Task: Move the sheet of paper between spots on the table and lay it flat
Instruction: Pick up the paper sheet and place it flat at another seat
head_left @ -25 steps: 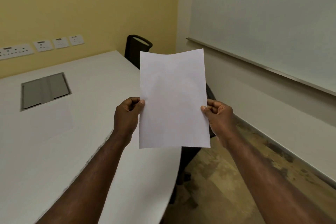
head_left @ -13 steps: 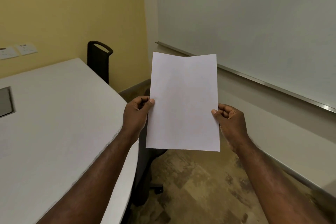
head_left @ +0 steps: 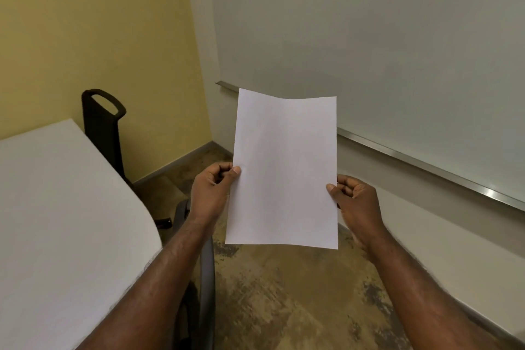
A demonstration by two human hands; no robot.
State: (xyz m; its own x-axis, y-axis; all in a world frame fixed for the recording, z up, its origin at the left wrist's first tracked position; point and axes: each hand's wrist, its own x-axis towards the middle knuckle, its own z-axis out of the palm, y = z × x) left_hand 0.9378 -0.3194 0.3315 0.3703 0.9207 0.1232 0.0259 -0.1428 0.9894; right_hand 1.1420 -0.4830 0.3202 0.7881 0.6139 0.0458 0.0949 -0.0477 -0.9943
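A blank white sheet of paper [head_left: 284, 170] is held upright in the air, its top edge slightly bowed. My left hand [head_left: 211, 192] pinches its left edge with thumb on the front. My right hand [head_left: 355, 202] pinches the right edge the same way. The sheet hangs over the floor, to the right of the white table [head_left: 56, 221], not touching it.
A black chair back [head_left: 103, 125] stands behind the table's far corner. A grey chair armrest [head_left: 207, 270] sits under my left forearm by the table edge. A whiteboard with a metal rail [head_left: 426, 163] covers the right wall. Brown mottled floor [head_left: 284, 293] lies below.
The view has swung to the right: the table and chair slid left in the frame and the wall sockets and table hatch left the view. The paper stays held by both hands.
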